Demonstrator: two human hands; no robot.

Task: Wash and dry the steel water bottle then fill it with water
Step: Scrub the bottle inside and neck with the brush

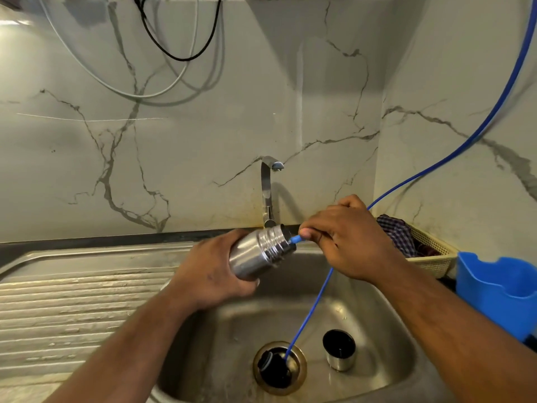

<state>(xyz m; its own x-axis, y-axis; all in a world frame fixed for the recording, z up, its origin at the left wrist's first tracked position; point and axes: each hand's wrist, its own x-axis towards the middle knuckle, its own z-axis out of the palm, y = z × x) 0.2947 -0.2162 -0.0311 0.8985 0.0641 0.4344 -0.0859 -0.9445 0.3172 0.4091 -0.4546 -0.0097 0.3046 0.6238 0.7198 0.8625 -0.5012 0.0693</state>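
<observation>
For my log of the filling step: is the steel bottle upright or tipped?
Tipped. The left hand holds the steel bottle slanted, open mouth toward the blue tube that the right hand pinches.

A pale marble-look wall [232,112] with grey veins fills the upper frame and meets a side wall [450,82] at right. Cables [181,59] loop at upper left. A ribbed steel drainboard [72,301] spreads across the lower left.
</observation>
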